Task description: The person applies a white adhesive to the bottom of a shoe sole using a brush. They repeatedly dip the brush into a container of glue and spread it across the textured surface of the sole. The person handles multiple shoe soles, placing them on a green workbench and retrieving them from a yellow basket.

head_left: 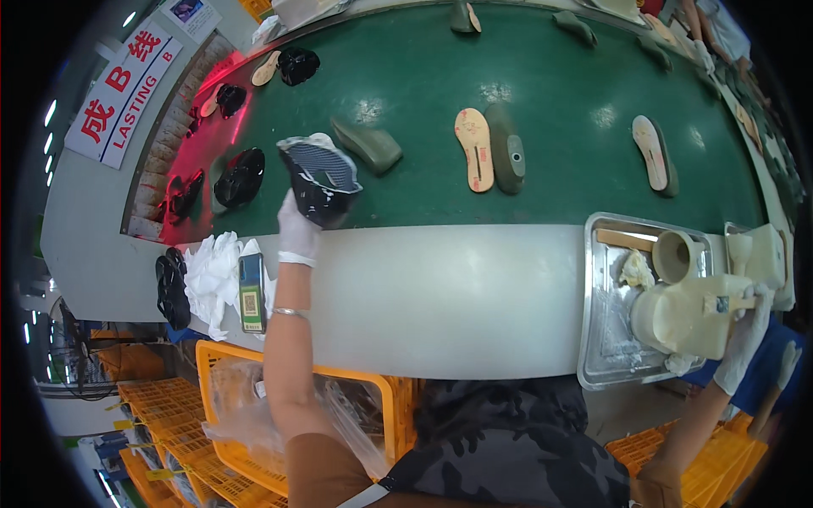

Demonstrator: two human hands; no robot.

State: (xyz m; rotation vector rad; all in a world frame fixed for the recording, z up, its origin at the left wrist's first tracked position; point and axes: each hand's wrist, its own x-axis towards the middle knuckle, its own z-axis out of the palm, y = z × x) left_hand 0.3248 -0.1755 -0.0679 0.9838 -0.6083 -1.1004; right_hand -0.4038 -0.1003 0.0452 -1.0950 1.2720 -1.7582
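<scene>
Glossy black shoe upper (318, 203), clamped in the white-gloved left hand (300, 229), could slip if loosely pinched. The white-gloved right hand (747, 334) grips a wooden-handled brush (732, 303); overloading could cause drips.

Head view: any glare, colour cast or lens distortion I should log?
Head view: bright glare patches on the green belt, and a red glow over its left end; head view: glossy highlights on the black shoe upper in the left hand; head view: fisheye bending along the white table, with black corners.
</scene>
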